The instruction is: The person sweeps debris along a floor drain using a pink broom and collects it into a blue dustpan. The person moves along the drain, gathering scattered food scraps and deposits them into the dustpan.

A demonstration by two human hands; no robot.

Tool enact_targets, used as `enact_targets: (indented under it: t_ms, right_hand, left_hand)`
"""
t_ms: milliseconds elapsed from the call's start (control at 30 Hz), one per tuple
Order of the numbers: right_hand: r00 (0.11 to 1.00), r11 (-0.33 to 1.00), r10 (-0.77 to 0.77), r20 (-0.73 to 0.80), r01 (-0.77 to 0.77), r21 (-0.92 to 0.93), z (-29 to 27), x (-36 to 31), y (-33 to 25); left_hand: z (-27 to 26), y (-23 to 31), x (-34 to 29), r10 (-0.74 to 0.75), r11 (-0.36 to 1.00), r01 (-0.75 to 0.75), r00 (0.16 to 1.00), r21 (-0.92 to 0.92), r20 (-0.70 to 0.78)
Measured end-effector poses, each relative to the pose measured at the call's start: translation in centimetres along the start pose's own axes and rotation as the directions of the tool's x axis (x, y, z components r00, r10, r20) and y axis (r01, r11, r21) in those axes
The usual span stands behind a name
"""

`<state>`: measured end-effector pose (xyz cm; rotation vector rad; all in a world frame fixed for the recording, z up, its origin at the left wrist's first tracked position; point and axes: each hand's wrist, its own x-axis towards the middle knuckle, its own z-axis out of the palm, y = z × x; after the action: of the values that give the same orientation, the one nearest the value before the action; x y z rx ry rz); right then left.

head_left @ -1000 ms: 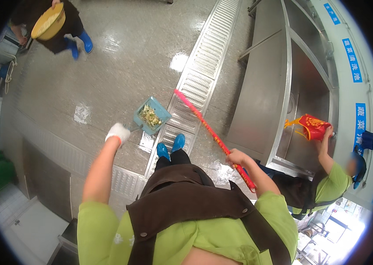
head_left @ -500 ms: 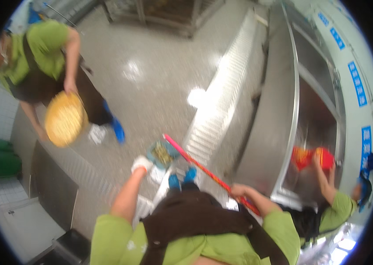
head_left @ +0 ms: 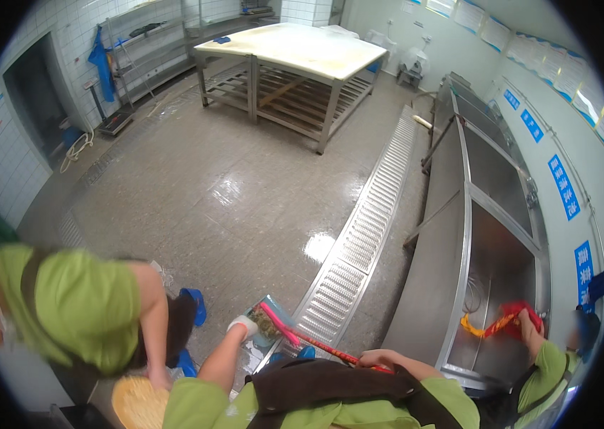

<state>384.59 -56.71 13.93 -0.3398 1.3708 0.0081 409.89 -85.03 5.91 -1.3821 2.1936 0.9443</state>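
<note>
My left hand point(head_left: 243, 327), in a white glove, grips the edge of a blue-green dustpan point(head_left: 286, 312) low over the floor. Greenish-brown scraps point(head_left: 265, 330) lie inside it. My bare right hand point(head_left: 379, 359) is closed around a long red patterned pole point(head_left: 327, 348), like a broom handle. The pole slants across in front of my body, and its pink end point(head_left: 277, 323) overlaps the dustpan. The pole's other end is hidden by my right hand and apron, so I see no bristles.
Close on my left, a co-worker point(head_left: 80, 307) bends with a round yellow basket point(head_left: 137, 402). At the right, another person point(head_left: 548, 357) handles a red-and-yellow item point(head_left: 509, 322) over a steel sink point(head_left: 468, 222). A metal floor drain point(head_left: 348, 275) runs ahead toward a large white-topped table point(head_left: 302, 46).
My view has tilted up, showing the table and far wall. The left co-worker has come nearer and bent down with the basket. I keep hold of the dustpan and pole.
</note>
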Motion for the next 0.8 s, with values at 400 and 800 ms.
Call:
enact_targets:
  t_ms: [400,800]
  right_hand:
    - [0.845,0.574,0.055,-0.533,0.410,0.709,-4.0,2.1,11.2]
    - [0.788,-0.327,-0.084,-0.610,0.557,0.763,-31.7,17.3,2.3]
  left_hand:
    - [2.0,-5.7,-5.0,-0.327,0.479,0.473,0.878,-0.739,0.350]
    - [-0.3,-0.5,1.5,-0.293,0.910,0.350,0.923,-0.222,0.251]
